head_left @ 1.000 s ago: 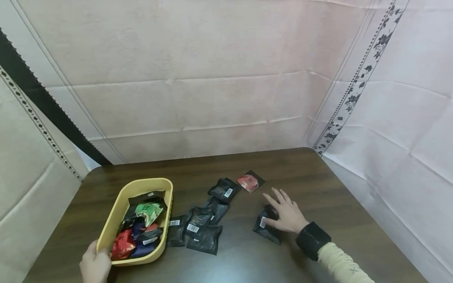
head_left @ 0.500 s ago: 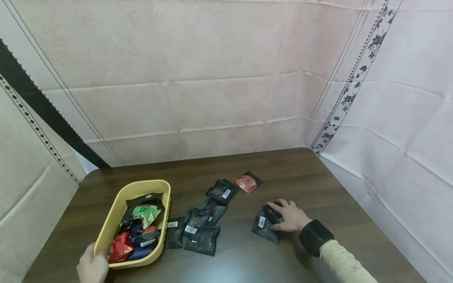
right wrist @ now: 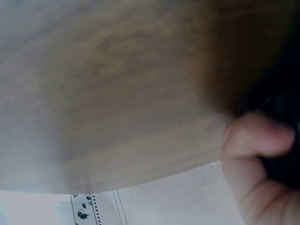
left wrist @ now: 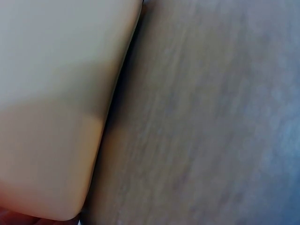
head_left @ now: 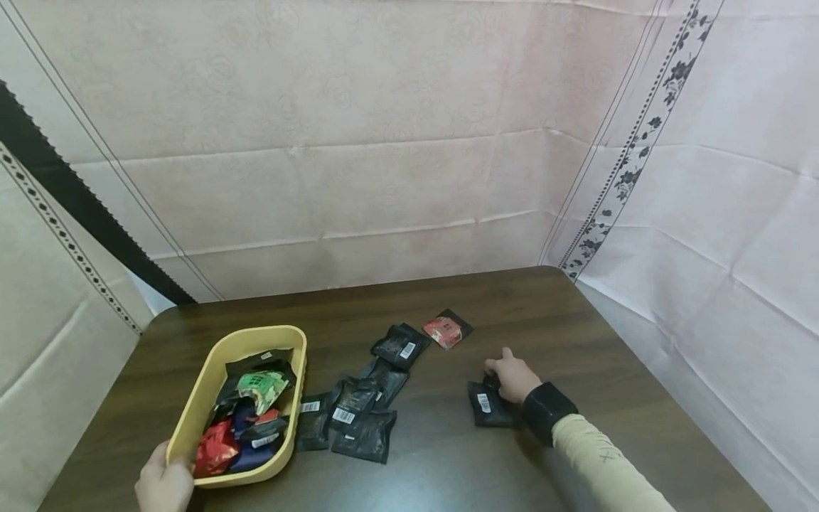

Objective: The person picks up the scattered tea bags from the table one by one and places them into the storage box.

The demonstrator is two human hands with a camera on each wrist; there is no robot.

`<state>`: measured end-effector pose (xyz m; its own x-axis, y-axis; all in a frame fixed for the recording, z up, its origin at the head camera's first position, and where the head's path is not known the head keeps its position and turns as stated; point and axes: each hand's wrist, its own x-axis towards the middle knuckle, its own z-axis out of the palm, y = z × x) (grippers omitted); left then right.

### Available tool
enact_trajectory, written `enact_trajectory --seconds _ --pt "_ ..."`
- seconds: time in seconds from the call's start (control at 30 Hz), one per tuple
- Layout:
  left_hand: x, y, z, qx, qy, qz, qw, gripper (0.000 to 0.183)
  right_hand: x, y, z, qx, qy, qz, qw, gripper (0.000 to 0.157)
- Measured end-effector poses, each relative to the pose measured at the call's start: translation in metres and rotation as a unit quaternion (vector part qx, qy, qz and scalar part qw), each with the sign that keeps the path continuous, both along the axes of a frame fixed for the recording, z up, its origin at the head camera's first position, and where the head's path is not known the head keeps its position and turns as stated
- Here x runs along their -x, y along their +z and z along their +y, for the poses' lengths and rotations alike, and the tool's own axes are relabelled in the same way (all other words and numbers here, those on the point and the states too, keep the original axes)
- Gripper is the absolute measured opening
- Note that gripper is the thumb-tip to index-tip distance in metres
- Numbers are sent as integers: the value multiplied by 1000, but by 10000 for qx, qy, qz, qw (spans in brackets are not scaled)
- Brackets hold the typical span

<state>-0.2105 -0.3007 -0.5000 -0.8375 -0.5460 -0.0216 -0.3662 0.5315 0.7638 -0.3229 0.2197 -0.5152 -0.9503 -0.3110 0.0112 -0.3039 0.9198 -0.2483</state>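
Note:
My left hand point(head_left: 165, 480) grips the near left corner of a yellow plastic basket point(head_left: 203, 395), whose pale wall point(left wrist: 51, 140) fills the left of the left wrist view. In the basket lie a green packet point(head_left: 262, 390), a red packet point(head_left: 216, 448), a dark blue packet point(head_left: 252, 459) and black ones. Right of the table's middle, my right hand point(head_left: 515, 377) has its fingers curled on a black packet point(head_left: 491, 382), mostly hidden by the hand. Just below its fingers is a black packet with a white barcode label point(head_left: 494, 414). In the right wrist view the curled fingers point(right wrist: 253, 136) press against something black.
Several black packets point(head_left: 361, 435) lie in a loose group right of the basket, some overlapping. Behind them lies a packet with a red label point(head_left: 446, 330). The brown wooden table point(head_left: 435, 455) ends at a pale cloth backdrop point(head_left: 384, 178).
The right hand came down from spread fingers over the black packets and curled its fingers. The barcode packet turned and shifted slightly right. The left hand stays on the basket.

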Motion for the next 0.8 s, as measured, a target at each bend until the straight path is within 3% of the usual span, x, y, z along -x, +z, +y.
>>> enact_trajectory --seconds 0.1,0.23,0.4,0.57,0.8 --pt "-1 -1 0 -55 43 36 10000 31 7 -1 -3 -260 73 507 9984 25" --pt "-2 0 -1 -146 27 37 9999 33 15 2 -5 -306 -135 827 9960 21" --pt "-3 0 -1 -133 -5 106 9999 33 18 20 -14 271 -380 949 9944 18" --pt "-3 0 0 -117 -3 114 9999 33 13 38 -31 739 -267 959 9923 18" --pt "-3 1 2 -148 -2 50 9999 35 9 53 -61 1073 19 1326 9853 21"
